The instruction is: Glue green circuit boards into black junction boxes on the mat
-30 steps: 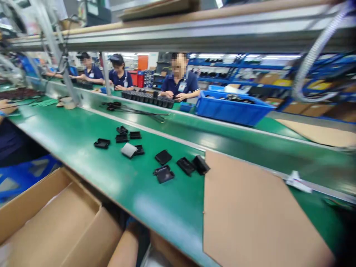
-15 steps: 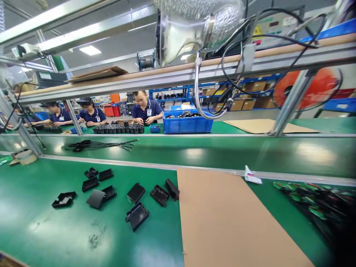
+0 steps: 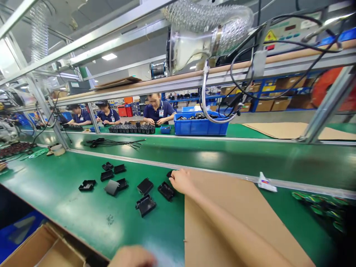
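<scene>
My right hand (image 3: 180, 180) reaches across a sheet of brown cardboard (image 3: 217, 207). Its fingers are closed over a small black plastic housing (image 3: 169, 173) at the board's left edge, which they mostly cover. Just left of those fingers lies an open black housing (image 3: 166, 190). Several similar housings are scattered farther left, including a tray-shaped one (image 3: 145, 205) and a block-like one (image 3: 145, 186). Blurred by motion, my left hand (image 3: 133, 256) shows at the bottom edge, over the green bench (image 3: 80, 215); its fingers cannot be made out.
An open cardboard box (image 3: 41, 244) stands below the bench at lower left. A small white tube (image 3: 267, 182) and green circuit boards with wires (image 3: 319, 207) lie on the right. Black cables (image 3: 114, 142) rest beyond the metal strip. Co-workers sit opposite, near a blue bin (image 3: 200, 128).
Both my hands have come into view; the right one has taken hold of the rightmost housing. The camera has turned left, bringing the cardboard box into view.
</scene>
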Tool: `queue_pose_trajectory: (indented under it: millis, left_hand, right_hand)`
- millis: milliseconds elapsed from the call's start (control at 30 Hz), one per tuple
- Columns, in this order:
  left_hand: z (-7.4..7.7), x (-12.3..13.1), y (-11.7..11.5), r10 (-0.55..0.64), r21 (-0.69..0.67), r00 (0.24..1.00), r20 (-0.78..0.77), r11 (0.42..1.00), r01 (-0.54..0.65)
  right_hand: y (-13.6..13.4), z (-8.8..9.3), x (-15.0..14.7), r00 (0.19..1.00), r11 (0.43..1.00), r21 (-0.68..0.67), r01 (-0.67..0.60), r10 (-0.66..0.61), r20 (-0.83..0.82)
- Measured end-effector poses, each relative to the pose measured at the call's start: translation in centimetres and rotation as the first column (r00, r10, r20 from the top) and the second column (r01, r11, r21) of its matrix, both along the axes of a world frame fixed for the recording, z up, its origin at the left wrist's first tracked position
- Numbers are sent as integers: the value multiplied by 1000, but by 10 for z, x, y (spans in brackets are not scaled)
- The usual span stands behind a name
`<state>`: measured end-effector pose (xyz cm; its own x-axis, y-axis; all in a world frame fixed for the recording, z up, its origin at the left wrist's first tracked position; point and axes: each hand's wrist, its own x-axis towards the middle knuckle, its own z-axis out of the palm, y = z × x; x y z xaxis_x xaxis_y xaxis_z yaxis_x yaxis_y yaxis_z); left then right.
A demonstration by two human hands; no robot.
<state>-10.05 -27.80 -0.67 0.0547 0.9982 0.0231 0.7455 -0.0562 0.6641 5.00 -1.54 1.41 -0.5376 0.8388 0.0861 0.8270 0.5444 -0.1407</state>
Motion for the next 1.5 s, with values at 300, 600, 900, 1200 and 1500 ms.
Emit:
queue_pose_trajectory:
  millis: [300, 600, 900, 1200, 1500]
  left_hand:
    - [3, -9, 87, 219, 48, 897, -385, 975, -218]
    - [-2, -5, 81, 73, 6, 963, -261, 997, -74]
    - [-34, 18, 92, -326, 2, 904, -278, 940, 340]
    - [0, 34, 123, -257, 127, 918, -301, 944, 306]
    - [6, 42, 126, -298, 199, 912, -282, 911, 360]
  right_hand:
    - [-4, -2, 0, 953, 966, 13, -258, 252, 168]
    - [-3, 19, -60, 737, 737, -60, -673, 675, 26]
    - [81, 20, -59, 873, 864, -130, -486, 486, -32]
    - [71, 0, 8, 901, 897, -82, -434, 432, -40]
    - [42, 0, 28, 907, 908, -58, -415, 409, -94]
